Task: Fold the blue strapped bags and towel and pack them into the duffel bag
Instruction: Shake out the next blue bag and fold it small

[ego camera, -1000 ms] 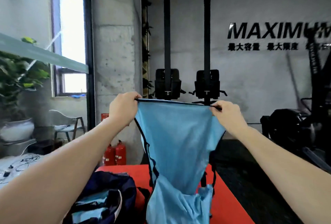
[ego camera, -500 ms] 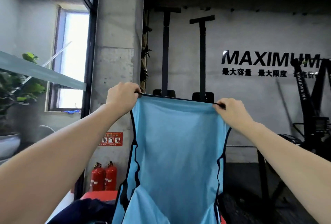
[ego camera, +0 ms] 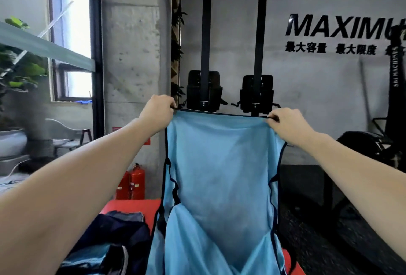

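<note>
A light blue bag (ego camera: pixel 222 169) with dark edging and straps hangs spread out in front of me. My left hand (ego camera: pixel 157 113) pinches its top left corner and my right hand (ego camera: pixel 287 123) pinches its top right corner, both at chest height with arms stretched forward. The bag's lower part folds over itself and runs out of the frame's bottom. A dark navy duffel bag (ego camera: pixel 107 241) lies at the lower left on a red surface (ego camera: pixel 131 205), with some light blue fabric inside it.
A concrete pillar (ego camera: pixel 131 54) stands ahead, with two red fire extinguishers (ego camera: pixel 131 182) at its foot. Black gym machines (ego camera: pixel 230 90) stand against the far wall and at the right. A potted plant (ego camera: pixel 13 90) and a chair are at the left.
My view has tilted back down, so the red surface and duffel bag show again. Both hands still hold the bag's top corners, stretched wide.
</note>
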A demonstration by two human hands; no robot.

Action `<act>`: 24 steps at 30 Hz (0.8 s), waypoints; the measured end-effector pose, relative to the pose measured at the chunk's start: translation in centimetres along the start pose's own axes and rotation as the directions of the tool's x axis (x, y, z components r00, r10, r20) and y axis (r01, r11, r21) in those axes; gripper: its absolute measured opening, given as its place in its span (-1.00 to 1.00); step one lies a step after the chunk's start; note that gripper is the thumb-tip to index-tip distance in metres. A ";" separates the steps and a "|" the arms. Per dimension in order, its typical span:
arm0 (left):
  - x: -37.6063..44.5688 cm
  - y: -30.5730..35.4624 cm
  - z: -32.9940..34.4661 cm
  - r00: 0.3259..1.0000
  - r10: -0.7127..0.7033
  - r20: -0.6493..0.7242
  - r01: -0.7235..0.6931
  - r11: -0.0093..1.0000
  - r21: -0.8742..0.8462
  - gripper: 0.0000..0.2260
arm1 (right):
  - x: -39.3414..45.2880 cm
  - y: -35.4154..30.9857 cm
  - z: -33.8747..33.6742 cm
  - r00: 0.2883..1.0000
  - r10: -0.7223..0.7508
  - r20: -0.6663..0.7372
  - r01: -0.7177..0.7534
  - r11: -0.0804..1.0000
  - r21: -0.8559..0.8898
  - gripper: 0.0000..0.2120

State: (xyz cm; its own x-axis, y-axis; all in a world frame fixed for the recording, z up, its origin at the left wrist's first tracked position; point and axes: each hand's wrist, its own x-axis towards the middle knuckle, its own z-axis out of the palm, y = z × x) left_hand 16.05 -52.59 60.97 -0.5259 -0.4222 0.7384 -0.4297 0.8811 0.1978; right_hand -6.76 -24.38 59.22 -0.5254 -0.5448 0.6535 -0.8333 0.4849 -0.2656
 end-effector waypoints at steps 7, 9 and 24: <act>-9.3 -2.8 9.3 0.973 -0.039 0.228 0.044 0.999 -0.016 -0.84 | -7.3 4.3 10.6 0.981 0.006 0.193 -0.004 1.000 -0.009 -0.86; -14.1 -3.6 11.9 0.949 -0.046 0.311 0.059 0.998 -0.033 -0.87 | -11.1 5.5 13.7 0.965 0.020 0.261 -0.026 1.000 0.018 -0.86; -38.0 -7.6 24.0 0.836 -0.096 0.541 0.174 0.980 -0.095 -0.86 | -32.6 8.1 26.9 0.835 0.168 0.525 -0.245 0.966 0.080 -0.89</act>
State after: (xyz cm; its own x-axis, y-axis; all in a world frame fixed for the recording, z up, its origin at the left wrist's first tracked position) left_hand 21.65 -48.40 15.95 -0.7951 -0.5529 0.2491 -0.4434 0.8103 0.3833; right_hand -1.04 -21.13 16.71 -0.6687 -0.7323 0.1291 -0.6904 0.5469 -0.4735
